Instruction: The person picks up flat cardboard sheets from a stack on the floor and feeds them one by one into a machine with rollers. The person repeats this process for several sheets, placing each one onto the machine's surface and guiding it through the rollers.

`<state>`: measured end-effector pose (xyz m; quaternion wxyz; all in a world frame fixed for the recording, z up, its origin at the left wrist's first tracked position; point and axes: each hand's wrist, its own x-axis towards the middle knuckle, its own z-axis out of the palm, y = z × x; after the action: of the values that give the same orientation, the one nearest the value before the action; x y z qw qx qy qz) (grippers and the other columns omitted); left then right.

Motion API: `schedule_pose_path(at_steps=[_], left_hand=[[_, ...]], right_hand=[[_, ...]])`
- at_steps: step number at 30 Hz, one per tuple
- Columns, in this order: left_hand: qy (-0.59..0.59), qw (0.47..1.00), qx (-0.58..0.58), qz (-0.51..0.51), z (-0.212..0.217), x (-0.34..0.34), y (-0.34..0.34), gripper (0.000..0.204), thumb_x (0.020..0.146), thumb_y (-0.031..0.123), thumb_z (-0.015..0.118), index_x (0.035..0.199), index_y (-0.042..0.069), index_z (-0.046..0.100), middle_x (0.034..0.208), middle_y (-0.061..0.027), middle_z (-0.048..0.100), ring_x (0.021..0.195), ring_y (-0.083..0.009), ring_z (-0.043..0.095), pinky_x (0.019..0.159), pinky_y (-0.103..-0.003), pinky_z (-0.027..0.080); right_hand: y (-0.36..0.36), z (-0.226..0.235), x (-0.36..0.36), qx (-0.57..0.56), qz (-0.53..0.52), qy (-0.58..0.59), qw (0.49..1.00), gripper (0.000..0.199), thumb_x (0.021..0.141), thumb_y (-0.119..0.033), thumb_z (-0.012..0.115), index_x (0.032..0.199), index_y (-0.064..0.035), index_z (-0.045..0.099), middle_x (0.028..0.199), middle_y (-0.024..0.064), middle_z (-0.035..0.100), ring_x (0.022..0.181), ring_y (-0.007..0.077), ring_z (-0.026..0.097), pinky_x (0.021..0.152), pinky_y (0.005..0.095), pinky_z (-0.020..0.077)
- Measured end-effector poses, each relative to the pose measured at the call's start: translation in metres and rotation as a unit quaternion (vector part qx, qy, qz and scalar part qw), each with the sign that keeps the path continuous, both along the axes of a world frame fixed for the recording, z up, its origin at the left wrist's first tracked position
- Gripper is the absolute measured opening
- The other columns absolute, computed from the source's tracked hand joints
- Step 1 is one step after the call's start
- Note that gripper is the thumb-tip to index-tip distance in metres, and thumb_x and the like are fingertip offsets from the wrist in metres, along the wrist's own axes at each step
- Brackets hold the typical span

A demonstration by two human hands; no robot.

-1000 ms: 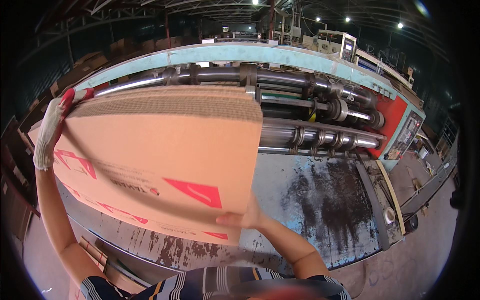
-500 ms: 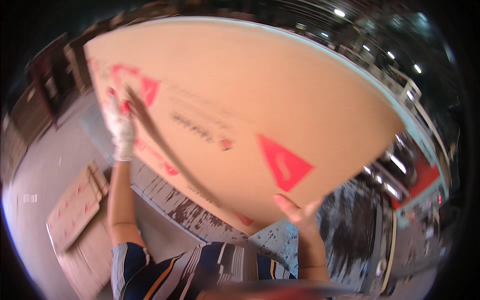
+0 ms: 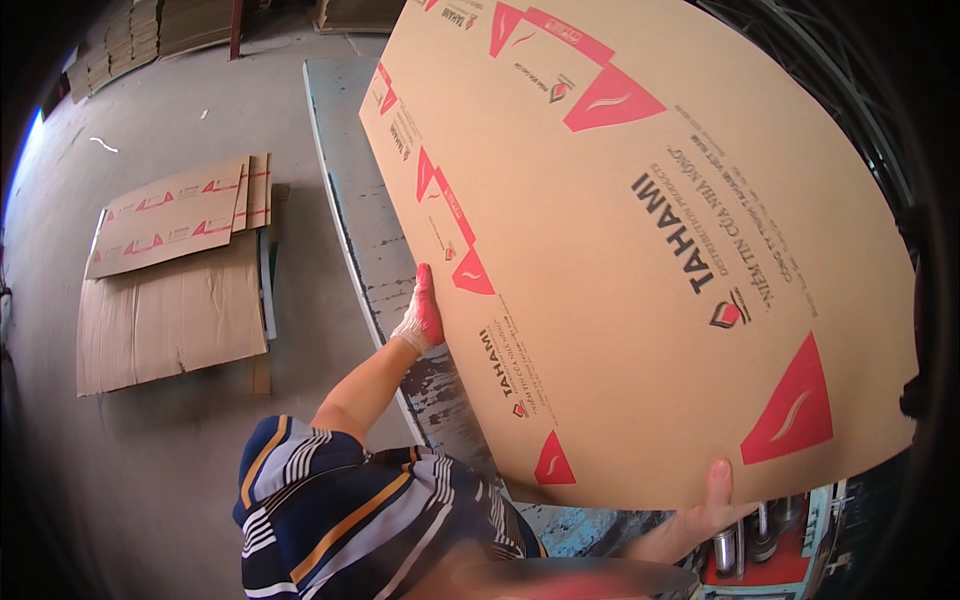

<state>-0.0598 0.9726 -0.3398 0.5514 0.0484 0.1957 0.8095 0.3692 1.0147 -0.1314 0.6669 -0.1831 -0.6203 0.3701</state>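
Note:
A large brown cardboard sheet (image 3: 600,260), printed with red shapes and dark lettering, is held up in front of me and fills the right side of the view. My left hand (image 3: 422,315), in a white glove with a red palm, presses against the sheet's left edge, and part of its fingers is hidden behind it. At the bottom edge, my bare right hand (image 3: 705,515) grips the sheet with the thumb on the printed face and the other fingers hidden underneath.
A long worn blue-grey table (image 3: 345,190) runs beneath and beside the sheet. On the floor at left lies a pile of cardboard (image 3: 170,310), with printed sheets on top. Stacked cardboard (image 3: 115,45) stands far left. Red machinery with metal cylinders (image 3: 760,545) sits at lower right.
The view has turned left, bringing more floor and the cardboard pile into sight. The sheet has swung to a steeper slant, and my left hand now sits lower on its left edge.

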Motion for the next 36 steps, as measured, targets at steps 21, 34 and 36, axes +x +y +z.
schedule_pose_path(at_steps=[21, 34, 36], left_hand=[[0.049, 0.995, -0.024, 0.082, 0.054, -0.006, -0.062, 0.081, 0.089, 0.067, 0.053, 0.147, 0.012, 0.039, 0.143, -0.0099, 0.050, 0.127, -0.0284, 0.051, 0.106, -0.048, 0.041], [0.193, 0.974, -0.054, -0.110, 0.079, -0.051, -0.090, 0.054, 0.098, 0.055, 0.048, 0.130, 0.011, 0.057, 0.125, -0.0042, 0.064, 0.112, -0.0205, 0.061, 0.098, -0.039, 0.048], [0.257, 0.955, -0.095, -0.114, 0.083, -0.049, -0.089, 0.058, 0.102, 0.056, 0.034, 0.137, 0.014, 0.051, 0.131, -0.0009, 0.060, 0.116, -0.0185, 0.058, 0.101, -0.038, 0.046]], right_hand=[[0.074, 0.003, 0.039, -0.249, 0.016, -0.004, 0.968, 0.044, 0.090, -0.020, 0.064, 0.125, 0.0064, 0.055, 0.112, 0.0135, 0.065, 0.099, 0.0231, 0.064, 0.084, 0.0348, 0.0525], [-0.037, -0.108, 0.024, -0.211, -0.180, -0.263, 0.924, 0.075, 0.082, -0.024, 0.074, 0.140, 0.0056, 0.038, 0.137, 0.0292, 0.050, 0.128, 0.0370, 0.050, 0.105, 0.0413, 0.0407], [-0.051, -0.109, 0.018, -0.231, -0.155, -0.259, 0.925, 0.074, 0.083, -0.029, 0.072, 0.139, 0.0064, 0.039, 0.135, 0.0295, 0.051, 0.126, 0.0409, 0.050, 0.106, 0.0433, 0.0400]])
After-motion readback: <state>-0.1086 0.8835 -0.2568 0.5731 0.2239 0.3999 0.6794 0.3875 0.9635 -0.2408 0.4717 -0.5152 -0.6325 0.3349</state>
